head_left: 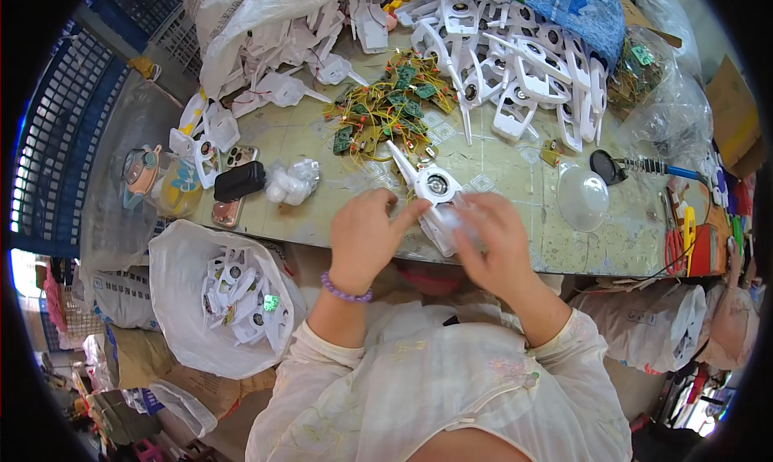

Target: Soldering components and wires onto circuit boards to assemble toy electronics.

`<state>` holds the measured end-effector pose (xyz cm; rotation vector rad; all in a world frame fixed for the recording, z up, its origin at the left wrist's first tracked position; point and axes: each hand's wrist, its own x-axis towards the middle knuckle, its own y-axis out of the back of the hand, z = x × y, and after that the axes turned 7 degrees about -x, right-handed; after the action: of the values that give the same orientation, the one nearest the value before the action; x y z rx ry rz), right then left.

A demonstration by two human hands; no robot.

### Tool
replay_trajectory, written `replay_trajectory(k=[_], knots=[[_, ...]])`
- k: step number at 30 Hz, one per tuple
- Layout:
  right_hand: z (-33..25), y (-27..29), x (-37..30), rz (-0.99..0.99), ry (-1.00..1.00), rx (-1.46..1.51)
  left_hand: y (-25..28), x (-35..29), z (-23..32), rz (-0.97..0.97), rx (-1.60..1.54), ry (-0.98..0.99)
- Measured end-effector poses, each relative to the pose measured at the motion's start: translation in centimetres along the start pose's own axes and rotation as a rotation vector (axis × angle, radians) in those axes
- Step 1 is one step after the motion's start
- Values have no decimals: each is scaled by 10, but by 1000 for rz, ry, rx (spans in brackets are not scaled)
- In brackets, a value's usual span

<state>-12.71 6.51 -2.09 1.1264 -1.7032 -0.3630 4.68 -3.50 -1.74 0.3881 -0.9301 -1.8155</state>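
In front of me is a white plastic housing (437,186) with a long pointed end and a small round speaker set in it. My left hand (364,230), with a purple bead bracelet at the wrist, has its thumb against the housing's left side and its other fingers curled. At the opposite side, my right hand (499,237) is smeared by motion; whether it grips the housing cannot be made out. Just beyond the pointed end lies a tangled heap of green circuit boards (394,108) with yellow wires.
White housings (523,59) are heaped at the far right, more white parts (282,92) at the far left. An open white bag (173,301) of housings stands left, below table level. Phones, a black case (239,181), a clear dome (584,199) and a soldering iron (672,170) lie about.
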Motion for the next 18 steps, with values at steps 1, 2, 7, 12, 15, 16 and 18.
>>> replay_trajectory(k=[1,2,7,12,15,16,18], knots=[[8,-4,3,35,-114,-26,-4,0,2,1,0,-1],[11,-5,4,36,-113,-27,-8,1,5,-10,-39,17],[9,-5,6,-262,-628,531,-11,-2,9,-45,-292,96],[-14,-10,-5,-20,-297,322,-7,-23,18,-16,-917,165],[-29,-9,-5,2,-180,346,30,-38,33,-17,-870,205],[-33,-12,-5,-18,-139,483,39,-43,28,11,-882,195],[-40,-15,-8,-26,-69,621,66,-60,8,93,-686,217]])
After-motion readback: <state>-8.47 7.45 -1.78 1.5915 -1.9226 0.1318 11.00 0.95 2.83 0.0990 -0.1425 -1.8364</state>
